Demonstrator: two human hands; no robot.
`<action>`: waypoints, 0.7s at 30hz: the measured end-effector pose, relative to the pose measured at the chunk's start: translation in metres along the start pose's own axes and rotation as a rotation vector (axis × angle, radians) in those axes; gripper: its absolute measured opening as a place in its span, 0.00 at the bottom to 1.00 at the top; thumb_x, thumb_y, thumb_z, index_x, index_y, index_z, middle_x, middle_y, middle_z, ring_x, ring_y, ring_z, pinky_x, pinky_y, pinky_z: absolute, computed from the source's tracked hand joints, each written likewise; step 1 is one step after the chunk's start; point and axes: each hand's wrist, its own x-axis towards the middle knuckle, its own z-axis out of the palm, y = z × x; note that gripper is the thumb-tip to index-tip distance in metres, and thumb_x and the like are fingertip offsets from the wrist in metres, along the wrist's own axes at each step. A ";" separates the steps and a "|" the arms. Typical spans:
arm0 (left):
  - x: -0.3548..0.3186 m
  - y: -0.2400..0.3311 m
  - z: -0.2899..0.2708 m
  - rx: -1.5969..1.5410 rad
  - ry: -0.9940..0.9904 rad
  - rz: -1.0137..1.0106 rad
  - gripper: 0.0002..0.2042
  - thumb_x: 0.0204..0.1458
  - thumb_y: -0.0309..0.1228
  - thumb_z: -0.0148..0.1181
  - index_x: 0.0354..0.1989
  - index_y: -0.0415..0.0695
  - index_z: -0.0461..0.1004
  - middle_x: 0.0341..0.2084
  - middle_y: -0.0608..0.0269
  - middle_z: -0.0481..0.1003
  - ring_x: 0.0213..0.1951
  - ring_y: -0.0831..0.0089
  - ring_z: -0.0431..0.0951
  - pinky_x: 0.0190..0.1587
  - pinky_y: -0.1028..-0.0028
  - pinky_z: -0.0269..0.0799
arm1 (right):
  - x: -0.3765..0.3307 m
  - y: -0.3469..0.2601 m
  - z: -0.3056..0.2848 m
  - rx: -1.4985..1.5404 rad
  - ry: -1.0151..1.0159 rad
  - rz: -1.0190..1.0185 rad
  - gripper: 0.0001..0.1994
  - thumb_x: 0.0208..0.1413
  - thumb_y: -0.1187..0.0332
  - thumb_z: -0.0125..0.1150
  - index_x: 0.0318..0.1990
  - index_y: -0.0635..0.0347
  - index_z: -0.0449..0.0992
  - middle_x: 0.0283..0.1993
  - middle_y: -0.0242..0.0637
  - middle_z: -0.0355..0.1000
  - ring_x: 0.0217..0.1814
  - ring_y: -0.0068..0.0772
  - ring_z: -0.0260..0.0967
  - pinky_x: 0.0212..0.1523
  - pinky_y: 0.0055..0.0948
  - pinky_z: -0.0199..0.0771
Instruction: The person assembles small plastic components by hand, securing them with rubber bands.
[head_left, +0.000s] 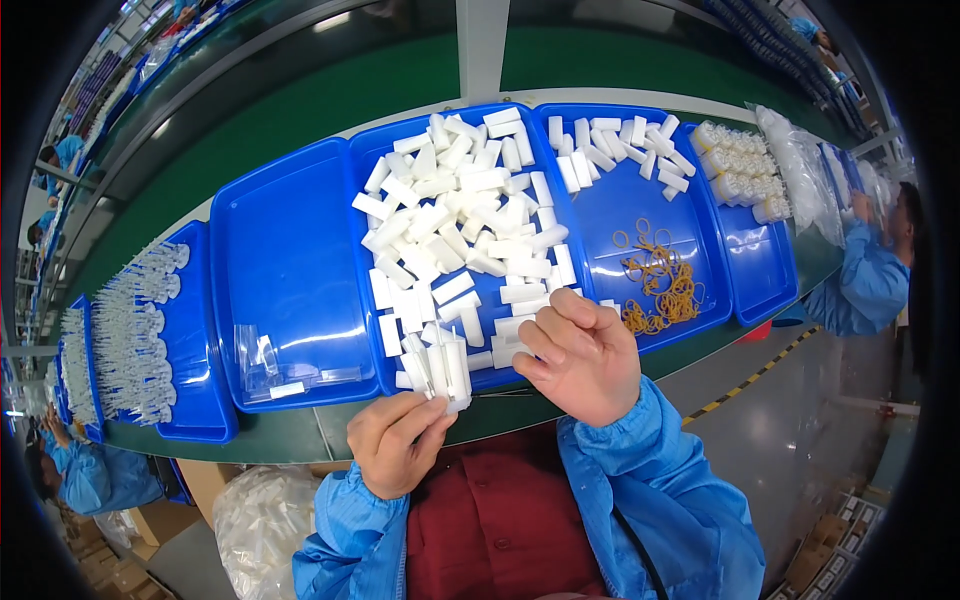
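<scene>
In the head view, a row of blue trays lines the green surface point(270, 437). The middle tray point(375, 150) is heaped with white blocks point(450, 200) up to its far edge. The tray to its right point(600, 230) has smaller blocks point(600, 145) along its far edge and tan rubber bands point(670, 290) toward its near right corner. Clear plastic pieces point(260, 355) lie near the front edge of the tray to its left point(290, 230). A bag of white pieces point(262, 520) stands below the surface's near edge. Marks on the cartons point(820, 555) at lower right are too small to read.

The hands are apart. The left hand point(400, 440), palm inward, pinches a bundle of white pieces point(440, 370) upright at the middle tray's near edge. The right hand point(590, 360), wrist bent, fingers curled, blocks that tray's near right corner; whether it grips anything I cannot tell.
</scene>
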 end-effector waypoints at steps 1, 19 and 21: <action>0.000 0.000 0.000 0.000 -0.002 -0.002 0.20 0.36 0.22 0.77 0.41 0.45 0.78 0.34 0.60 0.75 0.29 0.67 0.78 0.27 0.73 0.74 | 0.000 0.000 0.002 0.000 0.000 -0.001 0.09 0.68 0.60 0.39 0.33 0.47 0.61 0.27 0.25 0.58 0.38 0.29 0.56 0.43 0.31 0.57; 0.004 0.007 0.007 -0.010 -0.012 -0.072 0.19 0.37 0.17 0.72 0.41 0.44 0.79 0.38 0.59 0.76 0.37 0.62 0.79 0.36 0.70 0.76 | -0.008 -0.020 0.008 -0.225 0.209 0.036 0.09 0.66 0.63 0.44 0.32 0.51 0.64 0.34 0.28 0.63 0.39 0.28 0.59 0.44 0.32 0.61; 0.002 0.008 0.005 -0.008 -0.015 -0.076 0.19 0.37 0.16 0.71 0.41 0.44 0.79 0.39 0.58 0.77 0.38 0.62 0.79 0.37 0.70 0.76 | -0.010 -0.047 0.006 -0.866 0.337 -0.090 0.09 0.66 0.63 0.49 0.38 0.58 0.70 0.36 0.33 0.71 0.39 0.26 0.65 0.45 0.27 0.65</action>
